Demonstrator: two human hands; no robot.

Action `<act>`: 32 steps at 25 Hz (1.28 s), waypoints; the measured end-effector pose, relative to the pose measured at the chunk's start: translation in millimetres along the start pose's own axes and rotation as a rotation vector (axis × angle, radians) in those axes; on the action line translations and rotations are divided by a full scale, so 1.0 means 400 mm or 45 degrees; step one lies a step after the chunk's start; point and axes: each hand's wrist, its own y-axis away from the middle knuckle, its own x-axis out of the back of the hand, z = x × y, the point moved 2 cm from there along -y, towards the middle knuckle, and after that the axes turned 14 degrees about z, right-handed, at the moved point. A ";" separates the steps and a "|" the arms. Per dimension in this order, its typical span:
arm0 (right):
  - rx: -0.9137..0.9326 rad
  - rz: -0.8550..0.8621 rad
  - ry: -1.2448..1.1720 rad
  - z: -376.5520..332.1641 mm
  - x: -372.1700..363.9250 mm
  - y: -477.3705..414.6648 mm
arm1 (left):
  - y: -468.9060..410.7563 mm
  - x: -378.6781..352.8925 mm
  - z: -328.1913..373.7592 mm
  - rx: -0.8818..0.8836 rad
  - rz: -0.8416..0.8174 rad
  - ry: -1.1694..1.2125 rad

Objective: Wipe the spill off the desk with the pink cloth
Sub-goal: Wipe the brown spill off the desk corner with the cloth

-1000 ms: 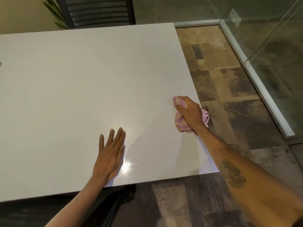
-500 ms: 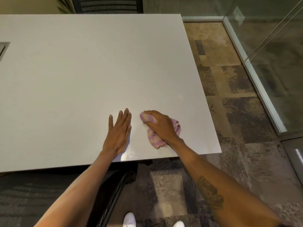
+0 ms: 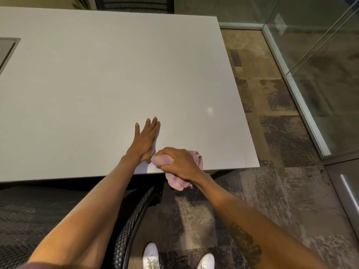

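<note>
Pink cloth (image 3: 175, 172): bunched in your R hand (image 3: 179, 165), fingers clenched on it, lower centre.
Change: swept from desk's (image 3: 116, 74) right edge to near edge, half overhanging.
L hand (image 3: 144, 141): flat, fingers together.
Spill: none visible; prob. nearly done.

An office is showing here, likely a meeting room or a glass-walled work bay. A wide white desk (image 3: 116, 74) is filling the upper left and middle of the frame, with a grey inset panel (image 3: 6, 50) sitting at its left edge. A glass partition (image 3: 320, 65) in a metal frame is running down the right side. Patchwork carpet tiles (image 3: 272, 123) are covering the floor, and black mesh office chairs are standing at top centre (image 3: 134, 3) and bottom centre (image 3: 128, 230).
</note>
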 end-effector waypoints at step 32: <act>-0.518 0.913 -0.130 0.347 0.489 0.204 | 0.076 -0.066 -0.022 0.091 -0.108 -0.219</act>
